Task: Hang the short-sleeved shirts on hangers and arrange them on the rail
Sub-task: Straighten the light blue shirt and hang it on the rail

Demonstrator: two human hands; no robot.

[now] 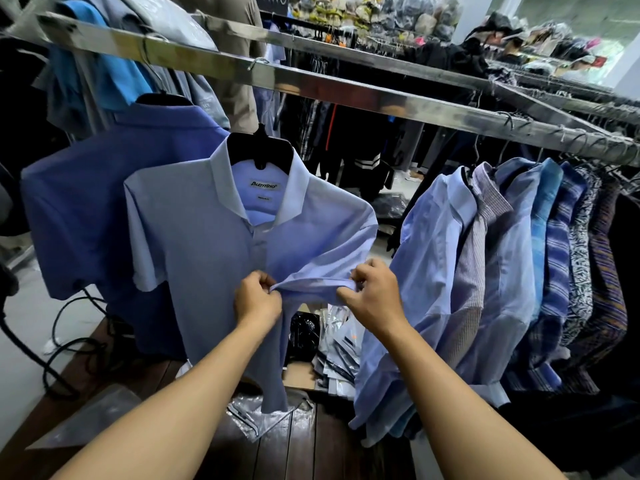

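Note:
A light blue short-sleeved shirt [204, 244] with a pale collar hangs on a black hanger [259, 152] from the steel rail [311, 86]. Its right sleeve is pulled out toward me. My left hand [258, 299] pinches one end of the sleeve hem. My right hand [372, 296] pinches the other end, so the hem is stretched between them. A darker blue polo shirt [86, 202] hangs just behind it on the left.
Several blue, striped and patterned shirts [519, 271] hang packed on the rail to the right. Plastic bags and packaged shirts [332, 348] lie on the dark wooden platform [304, 445] below. Black cables [65, 344] trail on the floor at left. More racks stand behind.

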